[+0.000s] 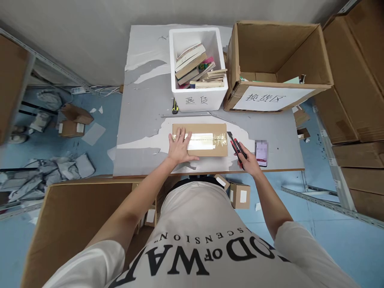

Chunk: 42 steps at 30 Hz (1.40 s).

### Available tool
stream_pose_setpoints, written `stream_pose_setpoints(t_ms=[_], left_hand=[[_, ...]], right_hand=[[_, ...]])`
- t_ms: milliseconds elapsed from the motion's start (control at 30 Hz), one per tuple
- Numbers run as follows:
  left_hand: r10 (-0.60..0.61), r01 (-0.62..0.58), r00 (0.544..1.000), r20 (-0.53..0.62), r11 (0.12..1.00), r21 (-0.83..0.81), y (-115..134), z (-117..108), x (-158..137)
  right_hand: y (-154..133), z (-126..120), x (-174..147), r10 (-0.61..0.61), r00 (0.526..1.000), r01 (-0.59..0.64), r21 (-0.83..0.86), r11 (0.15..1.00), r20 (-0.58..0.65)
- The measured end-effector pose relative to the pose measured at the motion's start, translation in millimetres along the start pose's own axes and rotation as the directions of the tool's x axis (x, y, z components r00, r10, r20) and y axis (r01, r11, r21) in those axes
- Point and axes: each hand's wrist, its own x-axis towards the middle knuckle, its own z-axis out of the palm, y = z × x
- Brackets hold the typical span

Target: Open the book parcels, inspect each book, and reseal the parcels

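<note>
A taped brown cardboard box [220, 151] lies flat on the table in front of me, with a white label and shiny clear tape along its top. Spread over its left end is my left hand [179, 149], fingers apart and palm down. Just off the box's right end, my right hand [247, 160] grips a red and black utility knife [237, 147]. The blade points up and left, close to the box's right edge. A phone [261, 153] with a lit screen rests to the right of that hand.
A white foam bin [198, 100] full of books stands at the back of the table [138, 120]. Beside it is a large open carton [279, 108] with a handwritten sign. A second, yellow and black cutter [175, 106] lies near the bin. Stacked cartons [357, 120] line the right.
</note>
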Motion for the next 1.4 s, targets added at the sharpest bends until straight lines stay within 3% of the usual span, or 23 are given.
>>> stream_pose_setpoints(t_ms=[167, 300, 533, 767, 967, 1067, 1233, 1400], left_hand=[[0.001, -0.001, 1.0, 0.003, 0.999, 0.05, 1, -2, 1], [0.001, -0.002, 1.0, 0.002, 0.999, 0.048, 1, -1, 0], [-0.053, 0.052, 0.998, 0.029, 0.998, 0.037, 5, -4, 1], [-0.08, 0.079, 0.995, 0.054, 0.997, 0.022, 5, -4, 1], [-0.114, 0.113, 0.99, 0.082, 0.993, 0.024, 8, -6, 2], [-0.121, 0.12, 0.989, 0.09, 0.993, 0.023, 8, -8, 2], [-0.114, 0.111, 0.989, 0.093, 0.993, 0.03, 8, -9, 2], [-0.082, 0.08, 0.994, 0.07, 0.996, 0.035, 4, -5, 1]], right_hand=[[-2, 1, -3, 0.001, 1.0, -0.001, -0.072, 0.997, 0.0], [-14, -1, -5, -0.008, 1.0, 0.007, -0.238, 0.971, -0.004], [-57, -12, -7, -0.025, 0.996, 0.069, -0.588, 0.806, 0.082], [-75, -21, -24, 0.022, 0.984, 0.112, -0.717, 0.688, 0.175], [-83, -14, -44, 0.001, 0.993, 0.093, -0.788, 0.608, 0.118], [-71, -7, -57, 0.012, 0.994, 0.075, -0.771, 0.633, 0.107], [-41, 3, -75, 0.055, 0.998, -0.021, -0.613, 0.79, 0.036], [-29, -15, -83, 0.092, 0.991, -0.126, -0.454, 0.882, -0.096]])
